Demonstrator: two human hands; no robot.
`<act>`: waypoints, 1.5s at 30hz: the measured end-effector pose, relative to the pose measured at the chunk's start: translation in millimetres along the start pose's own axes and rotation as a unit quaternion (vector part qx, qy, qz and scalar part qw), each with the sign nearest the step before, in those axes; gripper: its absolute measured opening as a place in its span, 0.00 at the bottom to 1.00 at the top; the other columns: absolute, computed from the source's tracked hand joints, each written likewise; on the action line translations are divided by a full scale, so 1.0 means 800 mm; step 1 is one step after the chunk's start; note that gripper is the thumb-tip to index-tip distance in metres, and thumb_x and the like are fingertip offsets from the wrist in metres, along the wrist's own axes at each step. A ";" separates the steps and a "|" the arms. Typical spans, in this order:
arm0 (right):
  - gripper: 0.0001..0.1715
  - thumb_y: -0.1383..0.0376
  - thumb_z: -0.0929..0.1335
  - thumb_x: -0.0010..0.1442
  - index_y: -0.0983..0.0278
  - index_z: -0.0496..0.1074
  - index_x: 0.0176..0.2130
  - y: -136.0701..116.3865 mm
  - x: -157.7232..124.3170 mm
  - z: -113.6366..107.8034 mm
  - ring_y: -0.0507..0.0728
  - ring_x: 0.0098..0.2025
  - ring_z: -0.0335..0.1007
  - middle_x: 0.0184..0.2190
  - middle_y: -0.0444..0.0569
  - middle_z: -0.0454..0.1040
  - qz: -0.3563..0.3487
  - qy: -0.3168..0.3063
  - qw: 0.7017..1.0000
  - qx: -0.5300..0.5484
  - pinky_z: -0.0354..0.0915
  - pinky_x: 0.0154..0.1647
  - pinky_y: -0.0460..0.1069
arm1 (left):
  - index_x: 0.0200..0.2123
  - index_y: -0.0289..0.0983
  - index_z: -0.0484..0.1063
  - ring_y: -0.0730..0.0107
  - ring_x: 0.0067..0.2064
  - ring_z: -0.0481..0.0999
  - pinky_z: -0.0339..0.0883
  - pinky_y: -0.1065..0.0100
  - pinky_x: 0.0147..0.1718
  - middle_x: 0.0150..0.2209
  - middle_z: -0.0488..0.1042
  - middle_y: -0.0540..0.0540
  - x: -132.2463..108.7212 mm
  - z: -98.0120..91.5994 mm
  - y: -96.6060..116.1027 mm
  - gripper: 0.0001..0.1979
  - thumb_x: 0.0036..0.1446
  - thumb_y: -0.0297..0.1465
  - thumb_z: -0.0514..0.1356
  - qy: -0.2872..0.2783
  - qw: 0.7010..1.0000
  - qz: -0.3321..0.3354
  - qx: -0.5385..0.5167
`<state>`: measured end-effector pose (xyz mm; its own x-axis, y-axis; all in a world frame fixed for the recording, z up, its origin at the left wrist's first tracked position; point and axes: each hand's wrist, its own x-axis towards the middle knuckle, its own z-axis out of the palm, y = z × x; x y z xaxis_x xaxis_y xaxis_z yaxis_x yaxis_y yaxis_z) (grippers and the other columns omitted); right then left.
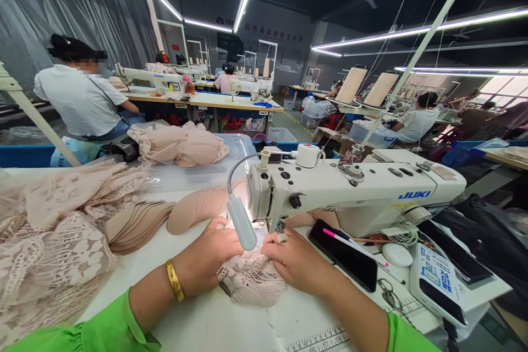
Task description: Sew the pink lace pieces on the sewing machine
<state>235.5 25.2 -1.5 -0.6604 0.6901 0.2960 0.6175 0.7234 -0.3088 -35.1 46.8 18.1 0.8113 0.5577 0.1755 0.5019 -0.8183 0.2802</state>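
Observation:
Under the needle area of a white sewing machine [322, 190] lies a piece of pale pink lace fabric [253, 280], bunched toward me. My left hand [214, 256], with a gold bracelet at the wrist, presses on the fabric's left side, its fingertips partly behind the grey lamp head [242, 225]. On the right side, my right hand [295, 258] pinches the fabric edge close to the presser foot, which is mostly hidden. Bright lamp light falls on the cloth between both hands. Beige oval pads [198, 209] fan out just beyond my left hand.
Heaped lace [61, 231] and stacked beige pads [138, 225] cover the table's left. More pieces [177, 143] lie on a clear plastic lid. To the right are a black phone [344, 253], a pink-tipped pen [350, 245] and a white power bank [437, 280]. Co-workers sit at machines beyond.

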 end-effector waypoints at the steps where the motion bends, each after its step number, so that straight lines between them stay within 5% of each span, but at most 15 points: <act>1: 0.18 0.80 0.67 0.56 0.59 0.74 0.40 0.000 0.000 -0.001 0.60 0.43 0.62 0.38 0.48 0.71 -0.001 0.000 1.000 0.001 0.59 0.42 0.51 | 0.38 0.43 0.73 0.60 0.41 0.75 0.56 0.55 0.57 0.38 0.79 0.49 0.000 0.000 0.000 0.11 0.53 0.23 0.60 0.002 1.000 0.001 -0.002; 12: 0.13 0.77 0.64 0.62 0.61 0.73 0.38 -0.006 -0.001 -0.011 0.62 0.45 0.66 0.39 0.51 0.73 0.028 0.024 0.999 -0.022 0.66 0.44 0.53 | 0.38 0.44 0.75 0.61 0.42 0.76 0.58 0.57 0.57 0.38 0.80 0.50 0.000 0.000 0.002 0.10 0.56 0.23 0.60 0.018 1.000 0.008 0.000; 20: 0.10 0.73 0.63 0.67 0.64 0.73 0.41 -0.002 0.002 -0.007 0.66 0.50 0.72 0.42 0.57 0.77 0.032 0.072 0.996 -0.033 0.71 0.57 0.62 | 0.41 0.44 0.76 0.57 0.49 0.77 0.57 0.56 0.56 0.43 0.82 0.48 0.004 -0.003 0.005 0.11 0.57 0.23 0.61 0.025 1.000 -0.004 -0.014; 31: 0.15 0.77 0.61 0.65 0.64 0.71 0.45 -0.004 0.003 -0.008 0.66 0.50 0.72 0.43 0.56 0.76 0.088 0.071 0.993 0.021 0.73 0.52 0.62 | 0.41 0.45 0.75 0.61 0.49 0.79 0.50 0.54 0.55 0.46 0.83 0.52 0.005 -0.005 0.012 0.12 0.58 0.23 0.58 0.036 0.997 -0.002 -0.066; 45: 0.12 0.73 0.60 0.67 0.63 0.70 0.43 -0.003 -0.002 -0.001 0.65 0.43 0.73 0.38 0.56 0.77 0.015 0.103 0.994 -0.028 0.73 0.46 0.60 | 0.38 0.43 0.74 0.60 0.41 0.76 0.55 0.55 0.57 0.38 0.80 0.50 -0.005 -0.004 0.004 0.08 0.56 0.25 0.60 -0.007 1.000 -0.019 0.010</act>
<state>235.1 22.5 -0.5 -0.5435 0.6971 0.4676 0.6622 0.6984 -0.2715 -37.5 42.0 21.0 0.7952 0.5870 0.1519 0.5388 -0.7989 0.2673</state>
